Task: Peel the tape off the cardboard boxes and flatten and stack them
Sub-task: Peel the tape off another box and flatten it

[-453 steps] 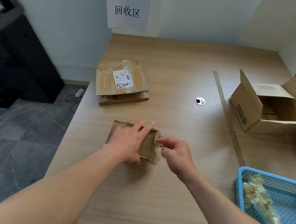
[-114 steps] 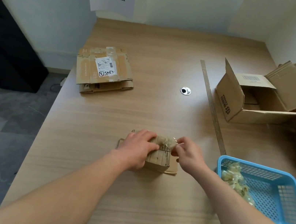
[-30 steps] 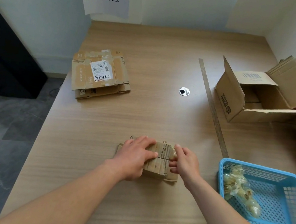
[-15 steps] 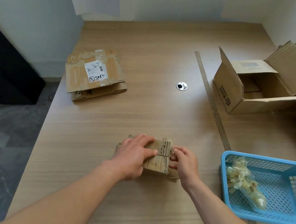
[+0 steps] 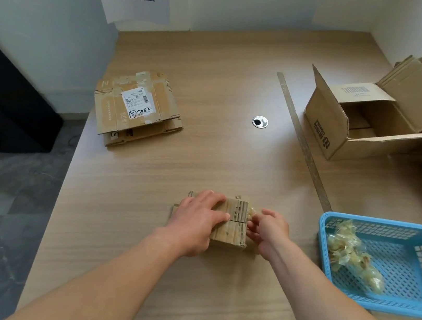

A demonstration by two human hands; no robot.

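Pressing down on the small cardboard box [image 5: 232, 226] at the near middle of the table [image 5: 216, 78], the left hand [image 5: 196, 223] lies flat, fingers nearly straight across its top. Right hand [image 5: 270, 229] is at the box's right edge, fingers curled, pinching a crumpled bit of tape [image 5: 252, 212]. Flattened boxes [image 5: 135, 107] sit stacked far left; blue basket [image 5: 376, 221] with tape wads [image 5: 352, 249] is just right.

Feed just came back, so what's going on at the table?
A person's left hand presses on a small cardboard box while the right hand pinches crumpled tape at its right edge. The blue basket holds peeled tape wads. A stack of flattened boxes sits far left; an open cardboard box waits at right.
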